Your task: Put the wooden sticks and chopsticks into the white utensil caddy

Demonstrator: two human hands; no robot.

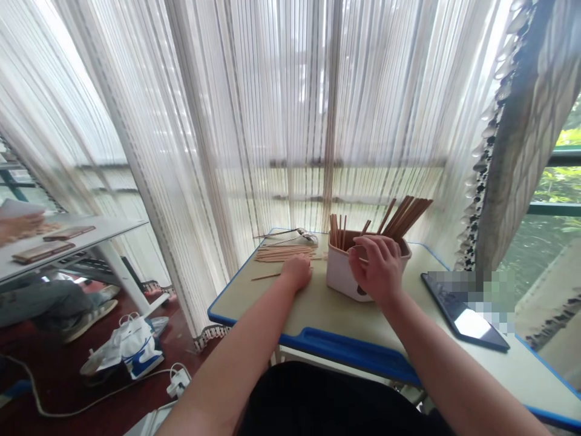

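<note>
My left hand (296,272) rests on the desk with its fingers closed. A single thin chopstick (265,277) runs under it toward the fingertips. Just beyond lies a row of loose wooden chopsticks (284,253). My right hand (380,266) is over the near rim of a white box (340,275) with a brown inside. Its thumb and fingers are curved and apart, with no object visible between them. Inside the box, a thick bundle of brown chopsticks (403,217) leans right, while several others (336,229) stand at the left corner. The box bottom is hidden.
The desk (313,312) has a blue edge. A dark tablet (463,315) lies at the right, and a clear plastic wrapper (306,235) at the back. Curtains (290,121) hang behind. On the left are another table (113,229), a person's shoe (91,320) and a bag (138,345) on the floor.
</note>
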